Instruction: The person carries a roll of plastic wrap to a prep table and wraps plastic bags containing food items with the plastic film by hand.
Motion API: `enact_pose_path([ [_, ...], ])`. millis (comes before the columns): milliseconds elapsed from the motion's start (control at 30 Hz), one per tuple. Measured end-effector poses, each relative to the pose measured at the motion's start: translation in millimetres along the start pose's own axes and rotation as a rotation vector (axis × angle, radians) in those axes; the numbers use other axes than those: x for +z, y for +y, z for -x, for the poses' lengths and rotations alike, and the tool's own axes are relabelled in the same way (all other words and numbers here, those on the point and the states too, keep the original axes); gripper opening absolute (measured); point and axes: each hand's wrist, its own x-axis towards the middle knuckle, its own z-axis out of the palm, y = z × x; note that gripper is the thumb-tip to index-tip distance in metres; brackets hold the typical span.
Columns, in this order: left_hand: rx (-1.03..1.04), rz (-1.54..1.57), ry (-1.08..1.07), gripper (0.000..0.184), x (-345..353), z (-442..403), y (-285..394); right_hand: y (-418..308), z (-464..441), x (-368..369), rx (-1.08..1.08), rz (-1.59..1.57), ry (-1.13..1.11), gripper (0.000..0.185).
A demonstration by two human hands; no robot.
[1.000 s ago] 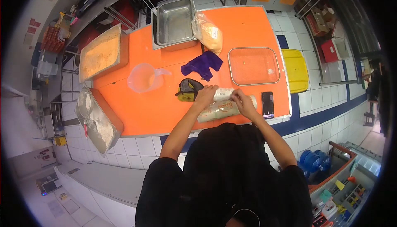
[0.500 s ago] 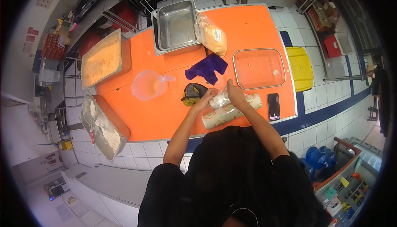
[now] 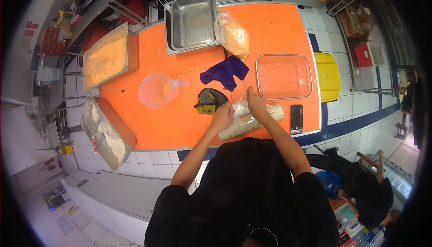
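A crumpled clear plastic bag or film [image 3: 241,107] is stretched between my hands at the front of the orange table. My left hand [image 3: 223,117] pinches its left end, fingers closed. On its right side my right hand [image 3: 256,105] grips it, also closed. Just beneath lies a thick roll of printed plastic [image 3: 238,130], partly covered by the bag and my right forearm. A grey and yellow pouch [image 3: 210,101] lies beside my left hand. Farther back is a purple cloth [image 3: 225,72]. The wire mesh basket [image 3: 282,93] and a phone [image 3: 296,119] are to the right.
On the table [image 3: 189,128] stand a clear jug [image 3: 157,89], nested steel pans [image 3: 193,24] and a bag of orange powder [image 3: 235,35]. Left are a tray of orange crumbs [image 3: 108,58] and a flour pan [image 3: 112,146] with a sieve [image 3: 91,116]. A person [image 3: 364,188] is at lower right.
My left hand has turned and shifted slightly lower, still at the bag; my right hand stays nearly in place. Another person has come into view at the lower right. The view has shifted slightly.
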Motion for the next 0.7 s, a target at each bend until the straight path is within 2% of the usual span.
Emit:
enact_pose_path([
  [67, -0.208, 0.327, -0.087, 0.027, -25.9, -4.8, 7.4, -3.3, 3.3, -4.9, 0.025, -0.032, -0.014, 0.013],
  [167, -0.211, 0.327, -0.090, 0.033, -14.4, 5.1, 0.1, -6.2, 1.5, -9.8, -0.014, -0.118, 0.071, 0.011],
  [200, -0.311, 0.352, -0.168, 0.037, -19.9, 6.4, 11.5, -6.1, 1.4, -10.4, 0.036, -0.119, 0.012, 0.011],
  [233, -0.310, 0.348, -0.168, 0.037, -9.8, 8.6, 7.4, -7.0, 1.6, -10.8, 0.089, -0.122, -0.047, 0.011],
  [333, -0.214, 0.277, -0.072, 0.037, 20.6, 14.0, -12.4, -10.1, 3.7, -14.2, 0.063, -0.101, -0.030, 0.012],
  [433, -0.110, 0.370, -0.054, 0.027, 23.5, 15.7, -19.6, -2.7, 4.2, -3.7, 0.011, -0.097, 0.026, 0.011],
  [500, -0.325, 0.934, -0.027, 0.017, 16.8, 19.8, -21.8, 3.6, 4.3, 3.0, -0.037, -0.074, 0.057, 0.012],
  [633, -0.454, 1.061, 0.090, 0.015, 23.0, 15.3, -26.3, 8.6, 11.1, 10.5, -0.062, -0.077, 0.090, 0.015],
  [700, -0.469, 0.942, 0.286, 0.016, 30.8, 2.8, -42.8, 11.5, 11.7, 12.1, -0.004, -0.032, 0.030, 0.013],
])
